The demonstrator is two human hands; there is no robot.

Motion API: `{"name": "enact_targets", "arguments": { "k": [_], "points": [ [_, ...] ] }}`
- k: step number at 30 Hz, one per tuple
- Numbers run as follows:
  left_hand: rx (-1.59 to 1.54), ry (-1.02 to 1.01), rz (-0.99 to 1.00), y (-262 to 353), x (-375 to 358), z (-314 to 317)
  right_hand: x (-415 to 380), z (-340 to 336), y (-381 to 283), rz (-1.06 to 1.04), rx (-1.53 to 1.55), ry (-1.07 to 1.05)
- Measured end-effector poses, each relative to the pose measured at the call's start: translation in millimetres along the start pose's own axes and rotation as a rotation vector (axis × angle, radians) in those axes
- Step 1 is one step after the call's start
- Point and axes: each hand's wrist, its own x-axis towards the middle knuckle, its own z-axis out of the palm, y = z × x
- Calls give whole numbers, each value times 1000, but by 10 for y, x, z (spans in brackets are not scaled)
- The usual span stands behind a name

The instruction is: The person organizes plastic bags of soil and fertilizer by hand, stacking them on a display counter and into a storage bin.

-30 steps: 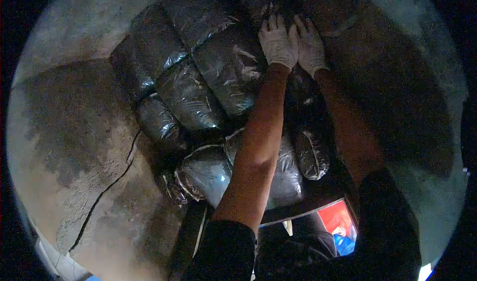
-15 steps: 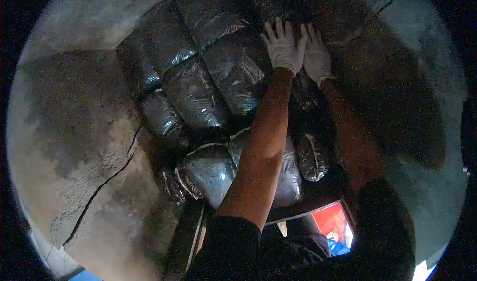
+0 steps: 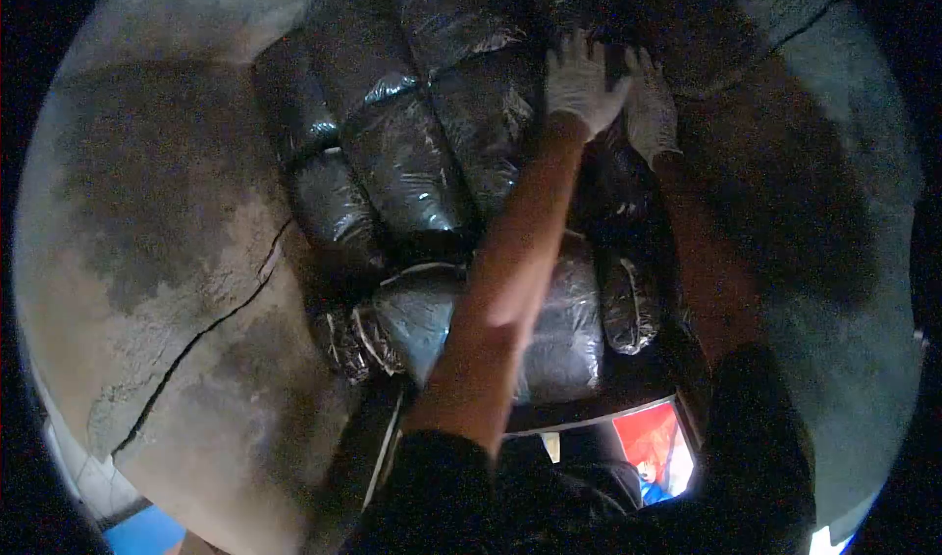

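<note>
Dark plastic-wrapped bundles point(image 3: 407, 158) fill the middle of the view, stacked in rows with shiny, creased wrapping; their contents are hidden. My left hand point(image 3: 584, 82), in a thin white glove, lies flat on the upper right bundles with its fingers spread and thumb out to the right. Close beside it, my right hand point(image 3: 651, 108), gloved the same way, has its fingers stretched along the right side of the stack. Neither hand grips anything. The surface under the right palm is too dark to make out.
A stained, rough wall point(image 3: 147, 202) curves around the stack, with a long crack point(image 3: 201, 334) at left and another at upper right. Below the bundles is a frame edge point(image 3: 579, 421), with a bright red item point(image 3: 650, 439) visible beyond it.
The view has shifted a little, so the bundles sit further right. Both hands stay at the upper right of the stack; the left has turned slightly, its thumb pointing further out.
</note>
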Motion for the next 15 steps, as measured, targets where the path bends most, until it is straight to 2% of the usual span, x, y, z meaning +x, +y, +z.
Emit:
{"name": "enact_targets", "arguments": {
  "k": [1,2,3,4,5,7,8,11,15],
  "points": [
    [-6,-31,53,-60,-65,-247,-34,43,-2,44,13,-13],
    [168,-71,28,-168,-104,-536,-78,32,2,95,23,-25],
    [248,-20,-55,-304,-237,-690,-84,-41,-13,100,16,-23],
    [331,31,-137,-392,-370,-799,-55,-146,-72,155,22,-112],
    [332,34,-130,-445,-484,-845,-37,-213,-108,208,33,-197],
    [365,15,-118,-580,-661,-874,-33,-336,-212,232,32,-203],
    [371,122,-97,-614,-643,-806,-17,-355,-257,255,28,-217],
    [351,37,-173,-587,-673,-683,-123,-397,-440,280,29,-176],
    [359,51,-134,-617,-667,-721,-84,-575,-600,259,-20,-244]
  ]
}}
